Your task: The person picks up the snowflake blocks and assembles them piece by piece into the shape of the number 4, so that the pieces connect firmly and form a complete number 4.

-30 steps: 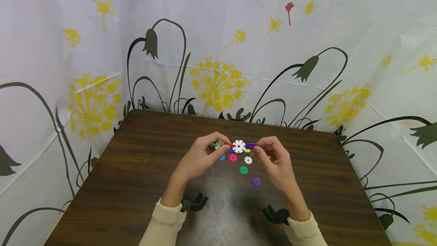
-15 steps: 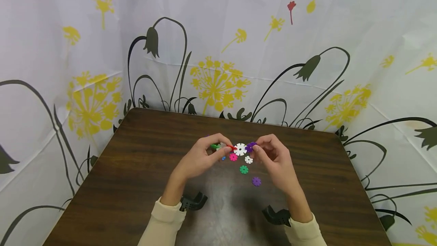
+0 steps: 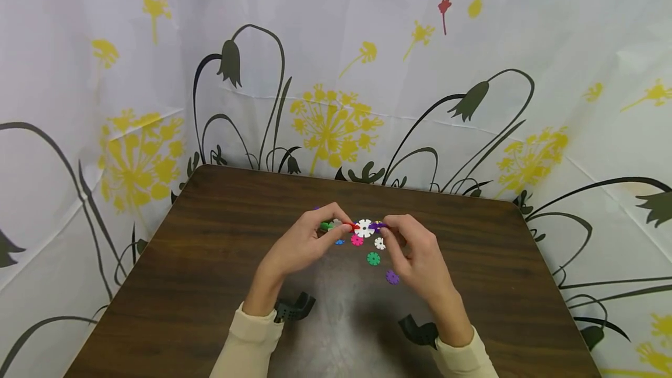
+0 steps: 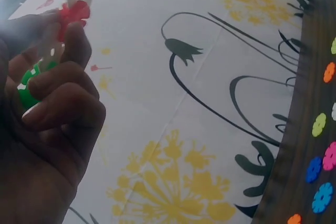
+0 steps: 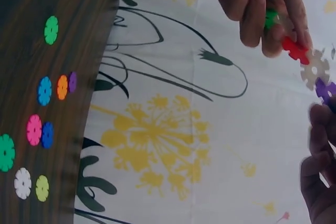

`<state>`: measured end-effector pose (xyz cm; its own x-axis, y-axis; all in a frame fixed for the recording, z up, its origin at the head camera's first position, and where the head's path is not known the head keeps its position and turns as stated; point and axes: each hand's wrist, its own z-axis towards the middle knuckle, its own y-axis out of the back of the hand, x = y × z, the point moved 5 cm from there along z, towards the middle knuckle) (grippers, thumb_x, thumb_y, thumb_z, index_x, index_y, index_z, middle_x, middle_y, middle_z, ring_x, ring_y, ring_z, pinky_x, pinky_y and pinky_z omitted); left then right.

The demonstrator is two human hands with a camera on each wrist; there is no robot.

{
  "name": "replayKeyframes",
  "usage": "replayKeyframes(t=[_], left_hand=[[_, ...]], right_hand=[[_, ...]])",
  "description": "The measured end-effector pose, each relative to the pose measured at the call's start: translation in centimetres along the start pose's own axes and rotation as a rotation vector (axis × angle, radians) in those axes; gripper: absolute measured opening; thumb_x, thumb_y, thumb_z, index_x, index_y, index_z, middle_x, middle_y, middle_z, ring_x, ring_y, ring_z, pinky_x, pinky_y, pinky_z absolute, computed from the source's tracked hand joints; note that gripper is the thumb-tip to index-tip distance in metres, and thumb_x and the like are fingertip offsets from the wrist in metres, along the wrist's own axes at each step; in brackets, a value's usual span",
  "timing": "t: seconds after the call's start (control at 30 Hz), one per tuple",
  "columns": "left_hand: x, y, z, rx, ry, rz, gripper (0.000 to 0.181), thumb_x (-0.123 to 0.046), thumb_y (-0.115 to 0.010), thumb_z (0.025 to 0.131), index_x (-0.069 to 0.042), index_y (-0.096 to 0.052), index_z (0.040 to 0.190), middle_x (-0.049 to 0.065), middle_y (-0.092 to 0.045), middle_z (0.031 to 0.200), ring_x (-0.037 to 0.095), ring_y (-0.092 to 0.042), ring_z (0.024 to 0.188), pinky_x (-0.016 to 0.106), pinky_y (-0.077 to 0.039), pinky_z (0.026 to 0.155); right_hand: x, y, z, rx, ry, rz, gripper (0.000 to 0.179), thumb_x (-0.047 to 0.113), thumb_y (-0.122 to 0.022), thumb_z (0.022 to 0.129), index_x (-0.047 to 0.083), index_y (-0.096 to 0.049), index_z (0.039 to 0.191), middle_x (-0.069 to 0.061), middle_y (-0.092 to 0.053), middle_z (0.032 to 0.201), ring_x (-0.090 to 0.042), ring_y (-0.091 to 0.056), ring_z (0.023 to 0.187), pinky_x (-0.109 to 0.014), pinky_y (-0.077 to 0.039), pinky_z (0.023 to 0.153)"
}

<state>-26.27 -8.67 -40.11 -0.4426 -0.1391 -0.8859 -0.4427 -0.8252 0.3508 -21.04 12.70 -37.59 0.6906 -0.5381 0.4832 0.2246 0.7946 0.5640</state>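
A short chain of notched plastic interlocking discs is held above the table between both hands. My left hand (image 3: 301,242) pinches the red disc (image 5: 296,51) between thumb and index finger, and a green disc (image 4: 28,92) shows by its curled fingers. Joined to the red one is a white disc (image 3: 364,228), upright with its face toward the head camera. On its other side sits a purple disc (image 5: 326,92), pinched by the thumb and fingertips of my right hand (image 3: 420,252). Another pale disc lies between green and red, mostly covered by left fingers.
Several loose discs lie on the dark wooden table (image 3: 210,284) beneath the hands, among them pink (image 3: 357,240), white (image 3: 380,243), green (image 3: 373,259) and purple (image 3: 392,277). An orange one (image 5: 62,87) shows in the right wrist view. A flower-printed curtain (image 3: 325,28) hangs behind the table.
The purple disc has turned from face-on half a second ago to nearly edge-on. My right hand has shifted slightly left and its fingers are straighter; the left hand keeps its pinch.
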Motion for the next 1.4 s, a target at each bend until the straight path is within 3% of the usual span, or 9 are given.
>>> replayKeyframes(t=[0.17,0.27,0.53,0.77,0.93,1.03,1.13,1.27,1.4], left_hand=[[-0.1,0.0,0.0,-0.004,-0.035,0.008,0.006,-0.018,-0.065,0.109,-0.021,-0.070,0.111,0.004,-0.063,0.090,0.015,-0.050,0.062,0.028,-0.043,0.056],[0.0,0.2,0.1,-0.044,-0.033,0.017,0.007,-0.018,-0.068,0.107,-0.021,-0.071,0.112,0.004,-0.062,0.088,0.015,-0.051,0.061,0.028,-0.045,0.057],[0.6,0.8,-0.1,-0.161,-0.079,0.047,0.024,-0.015,-0.071,0.105,-0.018,-0.065,0.128,0.003,-0.071,0.105,0.014,-0.060,0.073,0.026,-0.052,0.064],[0.6,3.6,-0.7,-0.385,-0.248,0.094,0.024,0.000,-0.072,0.100,-0.011,-0.069,0.121,0.003,-0.065,0.093,0.011,-0.044,0.063,0.023,-0.038,0.055],[0.8,6.3,-1.9,-0.606,-0.339,0.072,0.020,0.010,-0.069,0.097,-0.001,-0.070,0.114,0.002,-0.065,0.090,0.006,-0.048,0.065,0.019,-0.037,0.052],[1.3,7.9,-2.9,-0.724,-0.332,0.046,0.015,0.009,-0.067,0.098,0.004,-0.069,0.112,-0.003,-0.067,0.091,0.004,-0.057,0.071,0.015,-0.042,0.054],[1.7,9.2,-3.7,-0.796,-0.300,0.028,0.014,0.006,-0.067,0.100,0.007,-0.068,0.113,-0.008,-0.068,0.093,0.004,-0.063,0.078,0.014,-0.046,0.058],[2.0,10.1,-4.2,-0.816,-0.269,0.024,0.014,0.002,-0.067,0.102,0.008,-0.067,0.115,-0.010,-0.067,0.094,0.007,-0.062,0.080,0.015,-0.044,0.059],[2.1,10.3,-4.4,-0.799,-0.262,0.026,0.015,0.000,-0.067,0.103,0.008,-0.067,0.115,-0.010,-0.067,0.093,0.008,-0.061,0.079,0.016,-0.043,0.059]], right_hand=[[0.3,-0.3,0.2,-0.024,-0.019,0.007,0.021,-0.004,-0.073,0.096,0.008,-0.068,0.113,-0.002,-0.065,0.091,-0.009,-0.054,0.077,-0.022,-0.050,0.063],[-0.3,-0.5,0.1,-0.007,-0.088,0.036,0.019,-0.001,-0.072,0.099,0.011,-0.067,0.112,0.002,-0.063,0.086,-0.008,-0.054,0.073,-0.023,-0.048,0.059],[-3.7,-1.4,-1.4,0.181,-0.356,0.089,0.028,0.018,-0.074,0.104,0.022,-0.064,0.129,0.008,-0.064,0.084,-0.011,-0.055,0.067,-0.025,-0.048,0.061],[-8.9,-4.0,-4.2,0.426,-0.587,0.071,0.016,0.029,-0.073,0.105,0.021,-0.069,0.117,0.003,-0.060,0.078,-0.010,-0.052,0.067,-0.026,-0.045,0.061],[-12.4,-5.9,-6.1,0.513,-0.651,0.026,0.022,0.022,-0.074,0.103,0.011,-0.068,0.122,0.001,-0.063,0.079,-0.012,-0.053,0.066,-0.028,-0.046,0.061],[-13.7,-7.0,-7.1,0.545,-0.677,0.006,0.025,0.022,-0.076,0.102,0.012,-0.069,0.123,0.000,-0.062,0.078,-0.013,-0.054,0.065,-0.029,-0.046,0.060],[-14.8,-7.8,-7.8,0.566,-0.700,-0.050,0.027,0.027,-0.079,0.100,0.018,-0.070,0.123,0.001,-0.059,0.076,-0.014,-0.053,0.063,-0.030,-0.044,0.057],[-15.4,-8.7,-8.3,0.598,-0.714,-0.119,0.029,0.032,-0.081,0.098,0.024,-0.069,0.124,0.003,-0.059,0.076,-0.015,-0.055,0.061,-0.032,-0.042,0.055],[-15.6,-9.1,-8.4,0.606,-0.738,-0.119,0.027,0.029,-0.082,0.097,0.020,-0.067,0.119,0.002,-0.062,0.078,-0.016,-0.057,0.063,-0.032,-0.043,0.056]])
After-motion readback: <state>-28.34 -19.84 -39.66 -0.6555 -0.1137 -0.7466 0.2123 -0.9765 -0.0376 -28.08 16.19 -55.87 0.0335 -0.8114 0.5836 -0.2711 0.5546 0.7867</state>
